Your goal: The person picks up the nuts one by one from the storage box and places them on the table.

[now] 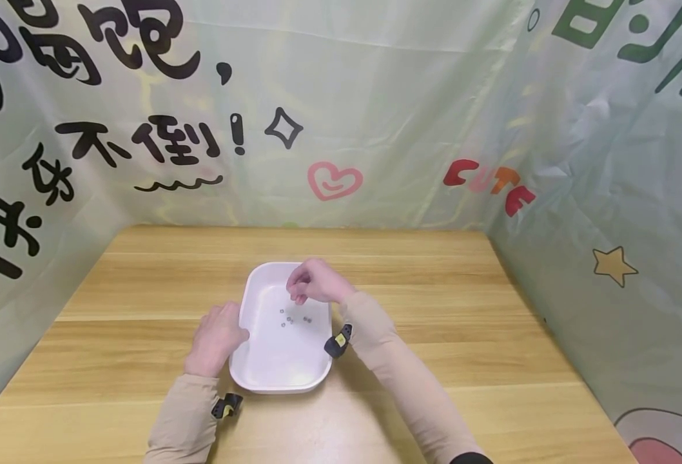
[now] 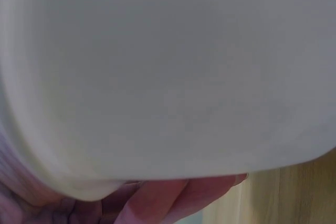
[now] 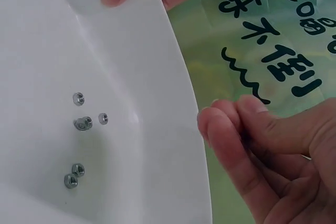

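A white plastic tray [image 1: 280, 361] is gripped at its left edge by my left hand [image 1: 216, 335]. The left thumb lies over the rim, and the other fingers [image 2: 152, 200] are against the tray's outside in the left wrist view. Several small shiny metal nuts [image 3: 78, 169] lie loose inside the tray, some touching one another. Over the tray's far right part is my right hand [image 1: 318, 283], its fingers curled and the thumb tip close against the index finger in the right wrist view. No object shows between those fingertips; the palm is partly hidden.
The tray is over a wooden table [image 1: 434, 367]. A pale printed cloth [image 1: 399, 129] with lettering hangs around the back and sides. Small black cameras [image 1: 338, 341] are strapped to both wrists, the right one beside the tray's right rim.
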Demonstrator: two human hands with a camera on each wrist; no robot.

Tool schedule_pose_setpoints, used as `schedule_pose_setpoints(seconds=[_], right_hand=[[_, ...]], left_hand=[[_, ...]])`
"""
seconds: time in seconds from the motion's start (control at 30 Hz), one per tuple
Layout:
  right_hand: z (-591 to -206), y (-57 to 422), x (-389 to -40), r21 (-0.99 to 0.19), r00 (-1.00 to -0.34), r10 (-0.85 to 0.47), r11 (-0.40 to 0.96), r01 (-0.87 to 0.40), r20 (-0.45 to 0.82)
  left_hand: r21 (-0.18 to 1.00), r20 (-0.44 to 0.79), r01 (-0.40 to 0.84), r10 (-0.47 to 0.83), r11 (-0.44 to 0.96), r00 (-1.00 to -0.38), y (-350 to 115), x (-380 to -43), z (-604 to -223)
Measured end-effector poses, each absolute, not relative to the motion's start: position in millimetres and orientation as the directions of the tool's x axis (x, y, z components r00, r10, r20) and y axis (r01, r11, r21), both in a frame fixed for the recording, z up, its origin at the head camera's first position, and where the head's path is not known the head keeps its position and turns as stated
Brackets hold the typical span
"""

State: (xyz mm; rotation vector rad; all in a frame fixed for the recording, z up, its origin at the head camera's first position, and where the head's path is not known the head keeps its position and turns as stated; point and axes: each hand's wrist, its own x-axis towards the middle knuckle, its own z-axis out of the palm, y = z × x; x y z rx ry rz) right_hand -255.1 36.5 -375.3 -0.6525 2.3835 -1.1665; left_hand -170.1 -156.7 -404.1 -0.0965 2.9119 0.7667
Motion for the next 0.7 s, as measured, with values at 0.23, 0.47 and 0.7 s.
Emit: schedule_pose_setpoints(seconds=[0.23,0.47,0.7], right_hand=[[-377,47,-251,-0.848,-0.811,-0.581,0.459,-0.267,-0.059],[-379,62,-246,-0.75,-0.81,-0.579,0.497,-0.436,0.088],[-380,82,-242,-0.749,-0.827,-0.522,0.457,-0.479,0.21]], left_hand=[[0.491,-0.147,-0.097,-0.027,0.866,-0.989,-156,-170,-405],[0.49,-0.147,-0.101,-0.032,0.866,-0.989,-157,-171,-405],[0.487,-0.146,-0.096,-0.027,0.868,-0.989,-158,-170,-404]])
